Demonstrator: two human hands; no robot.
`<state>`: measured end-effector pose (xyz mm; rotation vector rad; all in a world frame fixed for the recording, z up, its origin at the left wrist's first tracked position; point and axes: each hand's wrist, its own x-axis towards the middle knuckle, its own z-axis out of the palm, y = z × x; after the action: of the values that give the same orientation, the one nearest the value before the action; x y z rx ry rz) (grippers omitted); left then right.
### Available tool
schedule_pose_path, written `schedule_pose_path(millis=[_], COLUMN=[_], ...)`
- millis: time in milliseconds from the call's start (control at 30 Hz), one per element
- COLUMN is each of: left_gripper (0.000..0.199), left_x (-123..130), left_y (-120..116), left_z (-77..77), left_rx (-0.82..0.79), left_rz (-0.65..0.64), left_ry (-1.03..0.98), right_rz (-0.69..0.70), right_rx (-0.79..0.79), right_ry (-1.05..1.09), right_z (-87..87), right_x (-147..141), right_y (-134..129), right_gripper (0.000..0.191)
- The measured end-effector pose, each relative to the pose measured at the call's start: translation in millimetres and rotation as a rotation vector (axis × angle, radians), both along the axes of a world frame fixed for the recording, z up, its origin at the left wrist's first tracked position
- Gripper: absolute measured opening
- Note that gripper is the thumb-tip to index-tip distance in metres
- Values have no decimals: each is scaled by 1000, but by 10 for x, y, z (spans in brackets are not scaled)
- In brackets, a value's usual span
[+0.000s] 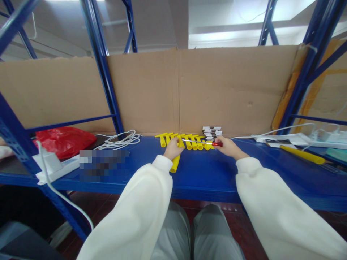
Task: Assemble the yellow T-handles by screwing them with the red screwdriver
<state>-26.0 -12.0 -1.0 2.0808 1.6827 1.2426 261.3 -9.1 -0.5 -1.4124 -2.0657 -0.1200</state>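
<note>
My left hand [172, 148] is closed around the upper part of a yellow T-shaped tool with a tubular handle [175, 164], whose handle points toward me. In my right hand [227, 146] is a screwdriver [217, 144] with a red handle. Its thin metal shaft runs left, and the tip reaches the head of the yellow tool by my left fingers. Exact contact at the tip is too small to make out. Behind my hands, several more yellow T-shaped tools [194, 145] lie in a row on the blue shelf [206, 177].
A stack of small white-and-dark packets [212, 132] stands against the cardboard panel [230, 90]. To the left lie a coiled white cable [121, 141], a red plastic bag [63, 141] and a white power strip [66, 166]. A yellow-handled tool [302, 154] lies at right. Blue posts [104, 72] frame the shelf.
</note>
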Motion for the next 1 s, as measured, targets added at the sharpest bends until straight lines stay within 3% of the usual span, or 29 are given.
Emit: schedule_pose_path(millis=[500, 833, 1000], left_gripper=[35, 35, 36], left_x=[10, 5, -10], left_y=[-49, 12, 59], left_z=[9, -35, -63], left_rx=[12, 40, 57], left_rz=[-59, -46, -51], left_ry=[66, 95, 79], right_rz=[-177, -303, -262], right_rx=[78, -70, -62], right_ry=[-136, -242, -309], right_z=[113, 189, 192], right_x=[-80, -226, -250], right_y=[-161, -318, -325], right_gripper=[12, 11, 12])
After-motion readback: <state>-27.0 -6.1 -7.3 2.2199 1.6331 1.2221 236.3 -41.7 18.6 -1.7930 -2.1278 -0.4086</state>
